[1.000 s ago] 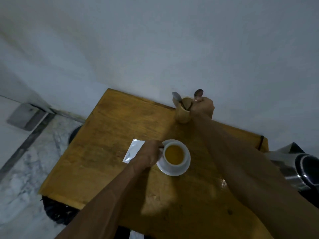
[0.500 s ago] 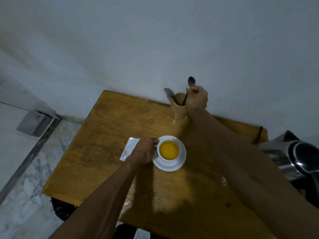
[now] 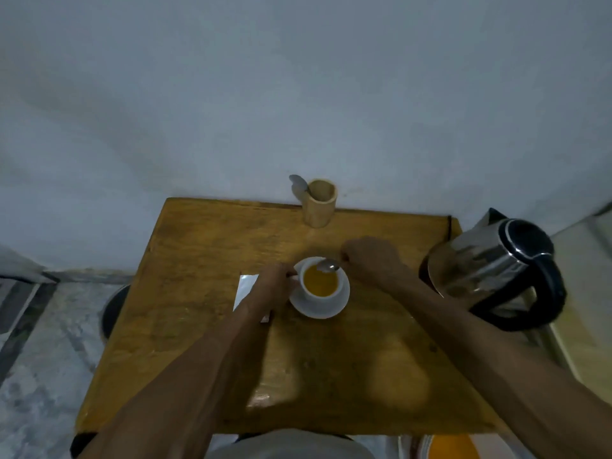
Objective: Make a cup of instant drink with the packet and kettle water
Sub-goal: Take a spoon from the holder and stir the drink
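Since a moment ago we bring our right hand (image 3: 372,261) from the wooden holder (image 3: 319,207) with a spoon (image 3: 328,267) pinched over the cup (image 3: 320,283), which our left hand (image 3: 276,284) grips beside it, ready to stir.

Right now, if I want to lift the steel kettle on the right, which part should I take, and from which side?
Take the black loop handle of the kettle, coming from the right and near side. The handle curves out there, away from the spout, which points toward the wall. It probably leaves room for fingers, and the shiny body may be hot.
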